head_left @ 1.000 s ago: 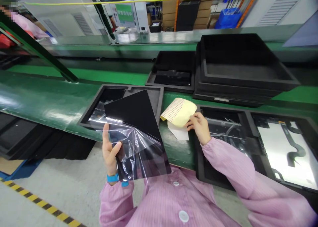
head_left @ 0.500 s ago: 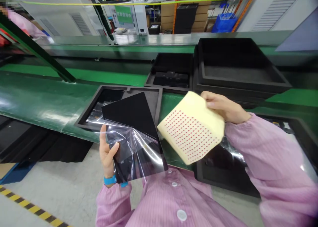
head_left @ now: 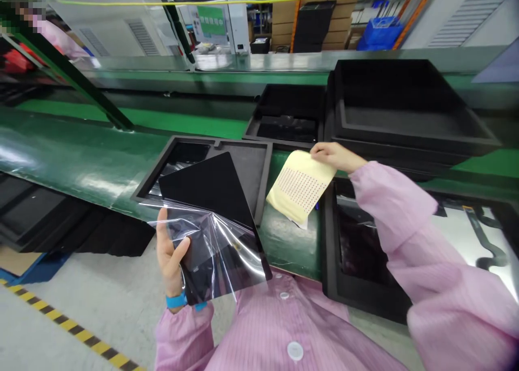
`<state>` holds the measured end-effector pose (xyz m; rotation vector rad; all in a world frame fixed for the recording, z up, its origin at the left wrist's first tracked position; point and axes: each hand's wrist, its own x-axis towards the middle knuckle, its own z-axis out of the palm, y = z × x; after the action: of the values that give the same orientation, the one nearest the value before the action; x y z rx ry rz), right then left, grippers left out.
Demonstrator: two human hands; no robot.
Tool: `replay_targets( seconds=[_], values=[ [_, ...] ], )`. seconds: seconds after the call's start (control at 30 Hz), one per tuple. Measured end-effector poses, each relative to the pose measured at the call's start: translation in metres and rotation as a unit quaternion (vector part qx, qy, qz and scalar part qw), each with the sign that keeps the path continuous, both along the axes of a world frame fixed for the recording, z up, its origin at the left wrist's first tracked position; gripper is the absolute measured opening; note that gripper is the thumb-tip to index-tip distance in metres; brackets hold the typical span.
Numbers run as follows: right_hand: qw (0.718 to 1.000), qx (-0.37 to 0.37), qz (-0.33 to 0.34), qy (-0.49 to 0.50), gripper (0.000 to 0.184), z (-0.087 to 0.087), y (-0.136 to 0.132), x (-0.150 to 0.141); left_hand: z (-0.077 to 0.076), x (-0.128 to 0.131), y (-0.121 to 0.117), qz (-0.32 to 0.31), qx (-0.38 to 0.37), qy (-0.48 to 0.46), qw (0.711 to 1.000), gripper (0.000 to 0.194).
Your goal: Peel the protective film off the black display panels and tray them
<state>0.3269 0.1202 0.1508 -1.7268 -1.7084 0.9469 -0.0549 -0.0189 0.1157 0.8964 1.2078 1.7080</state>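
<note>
black panel (head_left: 211, 184) sits in the left grip (head_left: 170, 260) while the right grip (head_left: 333, 156) pinches a dotted yellow sheet (head_left: 303, 184).

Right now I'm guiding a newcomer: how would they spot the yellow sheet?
On the green bench, find the dark tray partly behind the black panel. Right of that tray, the right hand pinches the yellow sheet by its upper edge. Its dotted, pale yellow face stands out among the dark things.

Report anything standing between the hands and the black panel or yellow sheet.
Nothing visible separates the right hand from the yellow sheet it holds. Clear film covers the lower part of the black panel at the left hand; whether it separates them is unclear.
</note>
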Motion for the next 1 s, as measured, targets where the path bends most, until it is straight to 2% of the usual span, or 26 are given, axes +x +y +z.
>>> replay_targets(
  seconds=[0.07,0.13,0.2,0.27,0.33,0.4,0.47,0.57,0.67,0.73,0.8,1.0],
  values=[
    [0.997,0.031,-0.057,0.038,0.021,0.016,-0.012,0.015,-0.003,-0.003,0.000,0.000,0.000,-0.007,1.000,0.074],
    [0.988,0.074,-0.111,0.075,0.027,0.027,-0.029,0.023,-0.005,-0.004,0.002,-0.002,0.003,-0.013,1.000,0.075],
    [0.975,0.129,-0.156,0.088,0.031,0.027,-0.047,0.021,-0.006,-0.002,0.003,-0.006,0.008,-0.016,1.000,0.074],
    [0.967,0.168,-0.178,0.070,0.035,0.015,-0.065,0.010,-0.006,0.001,0.005,-0.018,0.007,-0.017,1.000,0.074],
    [0.966,0.181,-0.182,0.017,0.038,-0.005,-0.081,-0.004,-0.006,0.004,0.006,-0.028,0.005,-0.016,0.999,0.076],
    [0.967,0.173,-0.177,-0.059,0.034,-0.028,-0.095,-0.018,-0.007,0.005,0.006,-0.029,0.003,-0.010,1.000,0.077],
    [0.967,0.151,-0.149,-0.143,0.023,-0.048,-0.105,-0.033,-0.008,0.004,0.007,-0.029,0.003,-0.004,1.000,0.077],
    [0.965,0.098,-0.052,-0.236,0.021,-0.068,-0.114,-0.060,-0.010,0.002,0.007,-0.036,0.002,-0.002,0.999,0.077],
    [0.958,0.052,0.052,-0.278,0.019,-0.077,-0.115,-0.087,-0.009,0.003,0.005,-0.035,0.002,-0.006,0.999,0.075],
    [0.952,0.031,0.103,-0.286,0.022,-0.078,-0.110,-0.095,-0.006,0.005,0.003,-0.039,-0.004,-0.015,0.999,0.071],
    [0.951,0.022,0.125,-0.281,0.022,-0.078,-0.099,-0.092,-0.002,0.006,0.001,-0.046,-0.015,-0.022,0.999,0.069],
    [0.967,0.032,0.113,-0.224,0.011,-0.088,-0.060,-0.069,0.000,0.009,0.003,-0.045,-0.012,-0.026,0.999,0.069]
  ],
)
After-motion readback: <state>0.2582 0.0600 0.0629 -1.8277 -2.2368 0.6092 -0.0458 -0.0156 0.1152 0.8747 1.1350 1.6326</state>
